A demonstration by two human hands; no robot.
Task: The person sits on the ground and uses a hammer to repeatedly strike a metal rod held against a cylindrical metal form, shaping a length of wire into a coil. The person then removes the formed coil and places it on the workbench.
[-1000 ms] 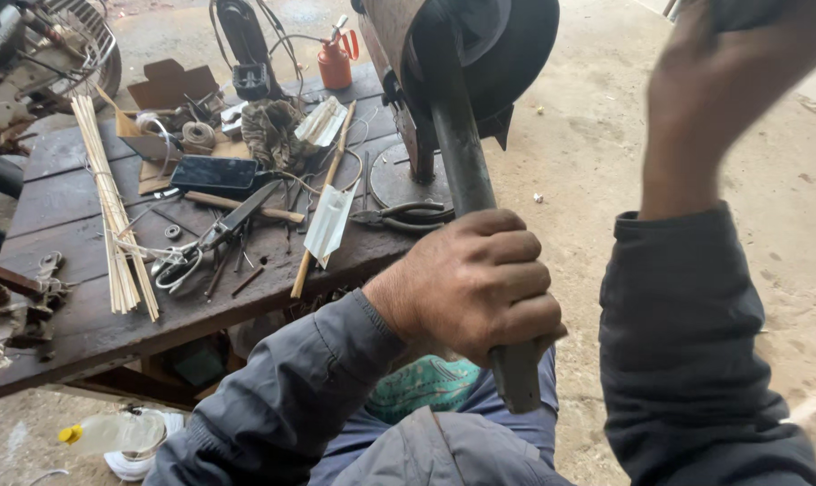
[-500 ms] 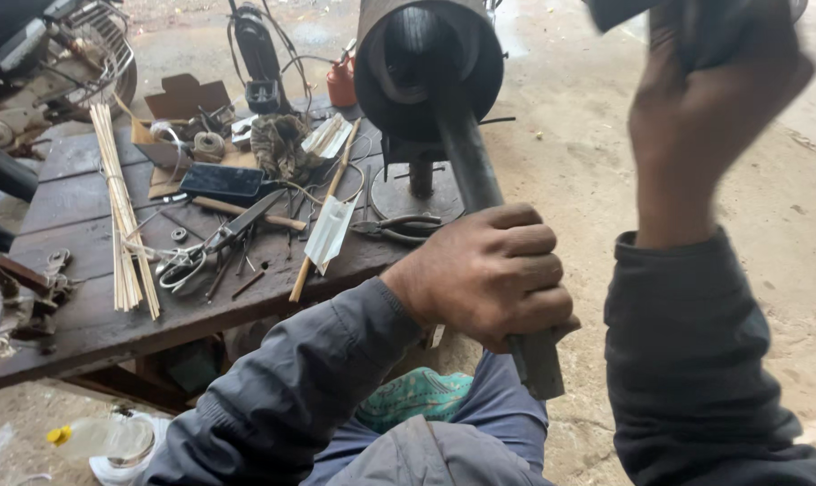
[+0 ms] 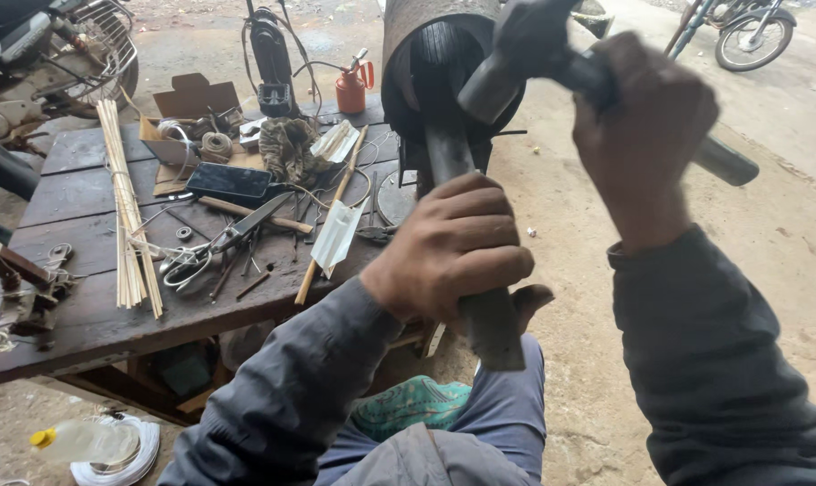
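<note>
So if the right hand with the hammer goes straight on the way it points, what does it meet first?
Probably the rim of the rusty metal cylinder, just beyond the dark steel hammer in the right hand; depth is unclear.

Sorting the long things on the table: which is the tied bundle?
The pale thin sticks at the table's left side, bound together; the wooden rod near the middle lies single.

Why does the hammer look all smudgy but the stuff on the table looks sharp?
In the head view, the hammer in the right hand is smeared by motion blur; the left hand gripping the dark bar and the scissors on the wooden table look crisp, under soft daylight without hard shadows.
</note>
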